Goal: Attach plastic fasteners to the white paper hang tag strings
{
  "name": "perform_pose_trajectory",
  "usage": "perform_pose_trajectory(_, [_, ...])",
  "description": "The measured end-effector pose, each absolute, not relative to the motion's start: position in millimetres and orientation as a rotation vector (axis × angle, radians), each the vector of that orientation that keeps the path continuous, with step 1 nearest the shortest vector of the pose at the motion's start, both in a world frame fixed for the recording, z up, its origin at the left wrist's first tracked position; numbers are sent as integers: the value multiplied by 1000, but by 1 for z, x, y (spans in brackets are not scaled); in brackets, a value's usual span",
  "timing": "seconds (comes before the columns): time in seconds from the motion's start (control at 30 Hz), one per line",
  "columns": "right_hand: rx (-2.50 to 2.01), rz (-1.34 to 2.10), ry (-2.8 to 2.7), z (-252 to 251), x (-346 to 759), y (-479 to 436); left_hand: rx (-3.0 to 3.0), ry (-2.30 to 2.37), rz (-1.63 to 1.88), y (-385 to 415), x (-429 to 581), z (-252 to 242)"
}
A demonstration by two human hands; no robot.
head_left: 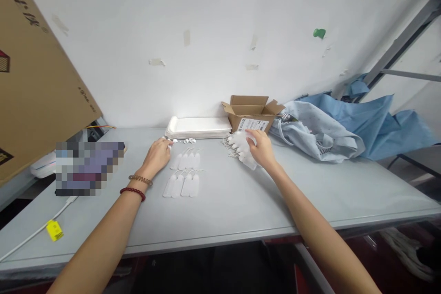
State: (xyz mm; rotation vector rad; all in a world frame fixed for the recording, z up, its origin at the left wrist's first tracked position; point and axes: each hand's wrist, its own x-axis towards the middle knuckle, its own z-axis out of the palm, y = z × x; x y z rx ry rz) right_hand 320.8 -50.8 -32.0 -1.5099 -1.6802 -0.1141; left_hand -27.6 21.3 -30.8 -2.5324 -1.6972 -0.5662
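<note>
At the right of the middle, my right hand (pixel 261 148) rests over a pile of translucent white tags (pixel 243 147) with white strings. Its thumb and forefinger are apart, and the other fingers are partly hidden. My left hand (pixel 159 154) is on the table beside small white ring-like pieces (pixel 189 141), with its fingers curled together around something small and white that I cannot make out. Between the hands, tags lie flat in two rows, an upper row (pixel 186 161) and a lower row (pixel 181 185), strings pointing away from me.
A stack of white flat packs (pixel 201 127) and an open cardboard box (pixel 251 117) stand against the wall. Blue fabric (pixel 320 133) lies at the right. A pixelated flat object (pixel 91 167), a white cable with a yellow tag (pixel 54 230) and a large carton (pixel 37 69) are at the left.
</note>
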Motion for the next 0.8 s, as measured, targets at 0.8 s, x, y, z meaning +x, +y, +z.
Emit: perform_pose_trajectory(0.8, [-1382,-205,-1757,-31,296,-64,-2500,-1754,-724,-2,-13,-14])
